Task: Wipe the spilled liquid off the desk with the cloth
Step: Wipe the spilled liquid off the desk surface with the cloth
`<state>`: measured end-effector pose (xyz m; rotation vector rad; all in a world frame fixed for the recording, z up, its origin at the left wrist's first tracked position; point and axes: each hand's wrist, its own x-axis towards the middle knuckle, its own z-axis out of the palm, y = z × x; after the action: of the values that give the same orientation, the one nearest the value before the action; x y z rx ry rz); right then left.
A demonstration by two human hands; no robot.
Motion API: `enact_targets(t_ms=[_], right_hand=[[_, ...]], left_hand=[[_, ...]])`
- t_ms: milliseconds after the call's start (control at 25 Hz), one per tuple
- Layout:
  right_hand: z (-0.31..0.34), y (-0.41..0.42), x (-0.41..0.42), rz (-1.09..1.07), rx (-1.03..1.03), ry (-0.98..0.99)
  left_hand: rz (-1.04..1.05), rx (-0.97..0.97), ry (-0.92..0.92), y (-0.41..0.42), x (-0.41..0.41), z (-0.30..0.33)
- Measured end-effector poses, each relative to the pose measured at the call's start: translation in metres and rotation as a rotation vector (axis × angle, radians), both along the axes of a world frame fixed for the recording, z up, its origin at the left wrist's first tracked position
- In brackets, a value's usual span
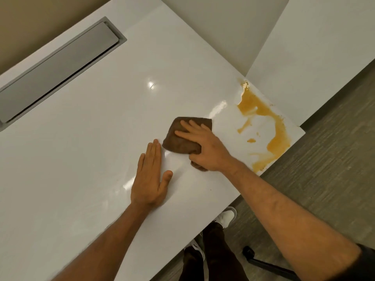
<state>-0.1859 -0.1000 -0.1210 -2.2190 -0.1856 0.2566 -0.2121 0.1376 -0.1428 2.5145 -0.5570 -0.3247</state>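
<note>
Bottom centre of frame: dark trouser legs and white shoes [226,217] below the desk edge, chair base [263,263] at lower right on grey floor [334,169]. Just up from there, left hand [151,177] lying flat on the white desk [81,159], palm down, fingers together and straight, thumb out to the side, holding nothing, apparently bracing. Right of it, near frame centre, right hand [205,147] pressed down on the brown cloth [178,138], fingers spread across the top, thumb curled round the near bunched edge, so gripping and pressing at once. Left fingertips just beside the cloth's left corner, contact hard to call. Cloth folded into a rough pad, lying on clean desk, near the spill's left margin but not on it. Right of centre, at the desk's right-hand corner: orange-brown spilled liquid [278,136], one thick curving band plus thin streaks and small drops, reaching the desk edge at lower right, a crusty blob at its top end. Wet sheen between cloth and puddle. Judgement: early or mid task, bulk of liquid not yet picked up; remaining work is passes across the whole corner, edge included. Upper left: grey recessed cable flap [56,72], shut. Top: pale partition panels [223,33].
</note>
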Motion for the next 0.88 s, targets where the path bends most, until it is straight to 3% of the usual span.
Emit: enact_targets(t_ms=[120,360,520,640,720,880], right_hand=[[-0.003,0.002,-0.051,-0.023,0.055,-0.025],[0.004,0.004,-0.135,-0.206,0.074,0.034],[0.035,-0.023,-0.162,-0.553,0.426,0.286],[0.057,-0.058,-0.159,-0.812,0.593,0.086],[0.064,-0.070,-0.157,-0.916,0.568,-0.014],[0.044,-0.056,-0.143,-0.907,0.179,0.038]], left_hand=[[-0.011,-0.025,-0.014,0.007,0.002,-0.002],[-0.100,0.206,-0.048,0.001,0.002,-0.001],[-0.117,0.267,-0.072,0.001,0.002,-0.002],[-0.143,0.286,-0.073,-0.001,0.003,-0.001],[-0.157,0.297,-0.071,-0.001,0.003,-0.001],[-0.157,0.304,-0.068,-0.001,0.001,0.001]])
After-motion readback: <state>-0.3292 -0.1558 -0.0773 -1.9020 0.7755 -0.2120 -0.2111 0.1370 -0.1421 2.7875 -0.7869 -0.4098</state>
